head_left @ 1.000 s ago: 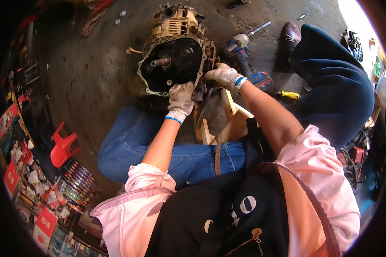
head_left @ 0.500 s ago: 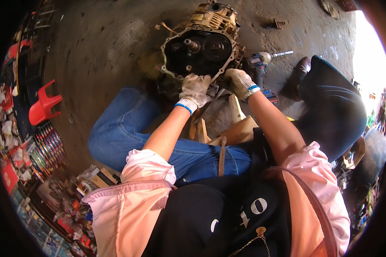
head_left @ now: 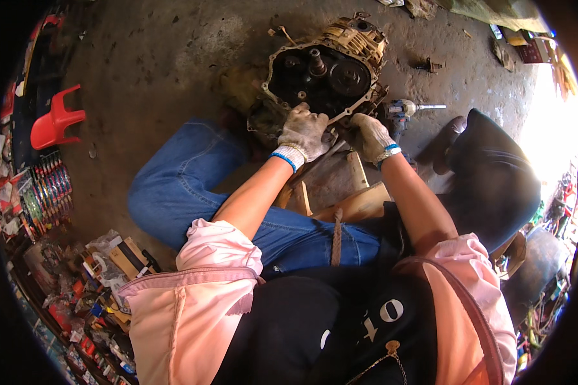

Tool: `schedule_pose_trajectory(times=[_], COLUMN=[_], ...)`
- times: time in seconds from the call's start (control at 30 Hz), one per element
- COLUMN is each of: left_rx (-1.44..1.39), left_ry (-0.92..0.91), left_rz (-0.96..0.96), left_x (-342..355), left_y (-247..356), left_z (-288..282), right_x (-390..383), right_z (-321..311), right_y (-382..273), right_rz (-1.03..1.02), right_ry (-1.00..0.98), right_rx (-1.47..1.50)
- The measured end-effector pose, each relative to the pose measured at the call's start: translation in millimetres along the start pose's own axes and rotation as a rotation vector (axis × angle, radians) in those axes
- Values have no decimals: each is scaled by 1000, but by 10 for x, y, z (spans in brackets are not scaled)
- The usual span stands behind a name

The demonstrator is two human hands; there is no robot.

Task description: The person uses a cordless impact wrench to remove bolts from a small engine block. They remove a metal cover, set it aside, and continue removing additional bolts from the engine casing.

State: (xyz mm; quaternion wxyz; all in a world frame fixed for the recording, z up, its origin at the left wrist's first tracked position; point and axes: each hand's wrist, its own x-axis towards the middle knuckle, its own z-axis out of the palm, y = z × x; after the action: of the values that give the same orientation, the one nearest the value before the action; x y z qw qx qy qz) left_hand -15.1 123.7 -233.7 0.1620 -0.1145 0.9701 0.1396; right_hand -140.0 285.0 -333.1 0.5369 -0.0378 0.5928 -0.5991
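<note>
An engine (head_left: 358, 40) with its side cover off lies on the floor ahead of me, its dark interior holding a shaft (head_left: 316, 64) and a round gear (head_left: 348, 78). Both my hands wear off-white knit gloves. My left hand (head_left: 302, 133) is closed at the near rim of the casing (head_left: 332, 119), thumb side up. Fingers curled, my right hand (head_left: 371, 136) is at the rim's near right corner. Whatever either hand pinches is hidden by the gloves. Between the wrists a thin grey metal bar (head_left: 334, 151) slants toward me.
Right of the engine lies a cordless impact wrench (head_left: 401, 109) with a long socket. Wooden pieces (head_left: 358, 170) stand between my knees. A red plastic stool (head_left: 56, 120) is at the left, above cluttered parts and packages (head_left: 109, 282). A small metal part (head_left: 428, 65) rests on the floor.
The view has shifted, so the engine appears further right and lower. My left fingers have moved a little along the near rim; my right hand stays at its corner.
</note>
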Motion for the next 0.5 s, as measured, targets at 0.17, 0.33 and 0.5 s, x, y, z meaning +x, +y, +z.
schedule_pose_trajectory(times=[0.17,0.33,0.5], left_rx=[-99,-111,-137], left_ry=[170,197,259], left_rz=[43,70,117], left_x=[-47,-86,-151], left_y=[-12,1,-13], left_z=[-13,59,67], right_x=[-284,-361,-310], right_z=[238,339,301], right_y=[-476,-605,-587], right_rz=[427,422,439], right_ry=[177,168,212], right_rx=[523,599,576])
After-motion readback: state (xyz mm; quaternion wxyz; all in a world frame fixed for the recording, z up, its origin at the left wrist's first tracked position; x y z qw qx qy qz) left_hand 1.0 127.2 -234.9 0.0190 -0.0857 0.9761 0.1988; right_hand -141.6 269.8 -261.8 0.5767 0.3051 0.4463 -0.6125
